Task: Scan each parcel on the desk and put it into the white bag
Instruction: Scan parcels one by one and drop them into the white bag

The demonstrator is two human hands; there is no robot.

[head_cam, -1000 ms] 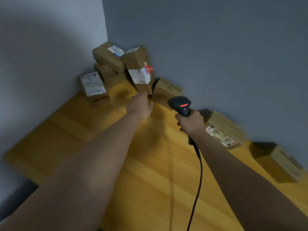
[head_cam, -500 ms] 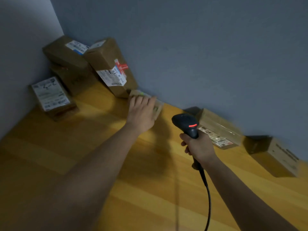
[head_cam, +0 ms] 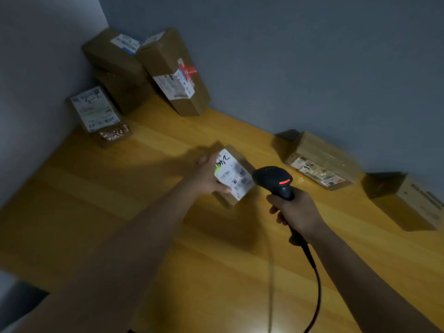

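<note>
Your left hand (head_cam: 207,177) holds a small brown parcel (head_cam: 234,175) above the middle of the desk (head_cam: 101,212), fingers wrapped round its left side and thumb on the near edge. The parcel is tilted so that its white label (head_cam: 231,174) faces up and toward you; black handwriting and a yellow-green patch show on the label's left part, the print is too blurred to read.

Your right hand (head_cam: 296,211) grips the handle of a black scanner (head_cam: 276,182), just right of the held parcel. Its head points at the label and nearly touches the parcel's right corner, and a red light glows on the top of the head. The scanner's black cable (head_cam: 317,284) runs down from the handle toward the near edge of the desk.

Far left of the held parcel, in the corner where the 2 walls meet, 4 more boxes sit: 1 flat box with a large white label (head_cam: 96,111) by the left wall, 2 stacked brown boxes (head_cam: 115,68) behind it, and 1 tall box with a red-marked label (head_cam: 175,75) leaning against the stack. Right of the held parcel, along the grey-blue wall (head_cam: 312,56), lies a flat box with a long label (head_cam: 319,162), and further right another brown box (head_cam: 413,203) near the frame edge.
</note>
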